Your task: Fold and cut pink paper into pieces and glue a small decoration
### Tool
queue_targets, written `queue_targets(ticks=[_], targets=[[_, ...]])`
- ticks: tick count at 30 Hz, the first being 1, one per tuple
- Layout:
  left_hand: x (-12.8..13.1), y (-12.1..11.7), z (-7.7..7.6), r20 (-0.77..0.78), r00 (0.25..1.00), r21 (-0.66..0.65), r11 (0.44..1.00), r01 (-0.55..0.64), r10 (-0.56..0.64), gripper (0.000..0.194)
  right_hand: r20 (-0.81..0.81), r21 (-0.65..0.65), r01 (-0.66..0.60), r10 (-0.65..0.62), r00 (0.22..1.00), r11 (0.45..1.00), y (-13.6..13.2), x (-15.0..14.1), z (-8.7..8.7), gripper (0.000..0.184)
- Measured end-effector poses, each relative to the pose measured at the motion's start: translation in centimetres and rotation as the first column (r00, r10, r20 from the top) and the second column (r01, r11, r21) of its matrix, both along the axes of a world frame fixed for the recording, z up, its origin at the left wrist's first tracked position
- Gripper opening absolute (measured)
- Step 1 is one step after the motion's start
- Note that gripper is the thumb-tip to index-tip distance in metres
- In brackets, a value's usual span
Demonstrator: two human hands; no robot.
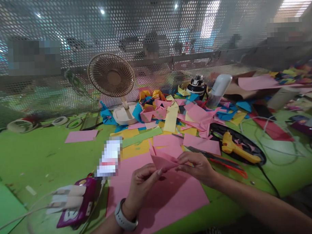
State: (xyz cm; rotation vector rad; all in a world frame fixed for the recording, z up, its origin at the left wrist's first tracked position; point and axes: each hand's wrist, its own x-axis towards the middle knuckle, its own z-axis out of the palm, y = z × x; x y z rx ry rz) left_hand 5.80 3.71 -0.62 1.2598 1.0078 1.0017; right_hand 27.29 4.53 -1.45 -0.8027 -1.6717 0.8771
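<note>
A folded piece of pink paper (164, 161) is held up between both hands above a large pink sheet (171, 201). My left hand (145, 180), with a pale watch on its wrist, pinches the paper's lower left edge between thumb and fingers. On the other side my right hand (195, 167) grips the right end, its thumb below and fingers on top. Pointed flaps stand up at the paper's left. Just beyond lie flat pink pieces (201, 143) and a green strip (142, 136).
A small fan (112, 77) stands behind, beside a heap of folded colored paper (168, 109). Scissors with orange handles (231, 167) and a yellow glue gun (237, 150) on a black tray lie right. A phone (110, 158) and purple power strip (79, 201) with cables are left.
</note>
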Motion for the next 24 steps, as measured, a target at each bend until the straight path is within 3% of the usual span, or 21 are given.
queue_targets(ticks=[6, 9, 10, 14, 19, 24], targets=[[0.1, 0.2, 0.1, 0.042, 0.993, -0.015, 0.994, -0.112, 0.112, 0.021, -0.19, -0.249, -0.02, -0.028, 0.981, 0.968, 0.1, 0.3, -0.2, 0.016], [0.2, 0.2, 0.0, 0.045, 0.992, -0.005, 0.993, -0.121, 0.121, 0.022, -0.278, -0.405, -0.167, 0.053, 0.959, 0.899, 0.2, -0.1, -0.4, 0.049], [0.3, 0.1, 0.0, 0.044, 0.992, -0.008, 0.993, -0.119, 0.119, 0.022, -0.286, -0.45, -0.217, 0.09, 0.954, 0.866, 0.2, -0.3, -0.4, 0.052], [0.4, 0.0, -0.5, 0.019, 0.996, -0.026, 0.996, -0.089, 0.089, 0.024, -0.274, -0.572, -0.262, 0.121, 0.954, 0.777, 0.0, -1.2, -0.1, 0.031], [0.7, 0.1, -0.2, 0.069, 0.993, -0.088, 0.992, -0.092, 0.098, 0.025, -0.262, -0.564, -0.224, 0.085, 0.961, 0.795, -0.2, -1.3, -0.1, 0.027], [1.0, 0.1, 0.6, 0.115, 0.983, -0.166, 0.979, -0.121, 0.141, 0.071, -0.262, -0.58, -0.218, 0.075, 0.962, 0.785, -0.1, -1.2, -0.4, 0.03]])
